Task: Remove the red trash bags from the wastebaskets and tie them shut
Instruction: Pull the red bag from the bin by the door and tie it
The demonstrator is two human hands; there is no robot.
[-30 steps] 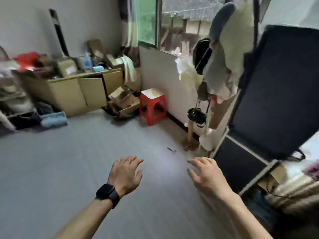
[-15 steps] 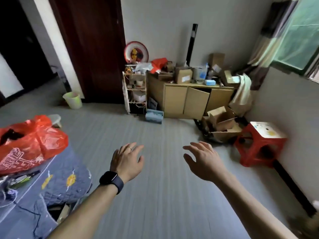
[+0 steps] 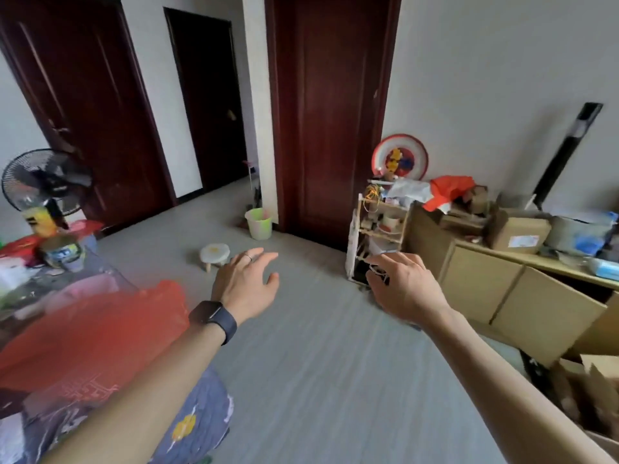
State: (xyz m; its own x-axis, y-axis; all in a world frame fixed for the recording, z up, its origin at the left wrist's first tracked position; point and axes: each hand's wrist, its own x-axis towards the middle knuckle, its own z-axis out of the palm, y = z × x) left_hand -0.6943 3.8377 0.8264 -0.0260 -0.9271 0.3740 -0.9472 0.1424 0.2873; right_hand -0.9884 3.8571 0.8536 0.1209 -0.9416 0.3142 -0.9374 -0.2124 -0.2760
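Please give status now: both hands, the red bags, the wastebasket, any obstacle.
Left hand and right hand open, empty. Green wastebasket across floor by door. Red bag at left. Small stool near the path.

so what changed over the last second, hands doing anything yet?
Only the view moved: it swung left, from the window wall to the doors. The green wastebasket by the door now sits ahead, and the red bag on the bed has come in at lower left. The left hand and right hand stayed open, held out in front, empty.
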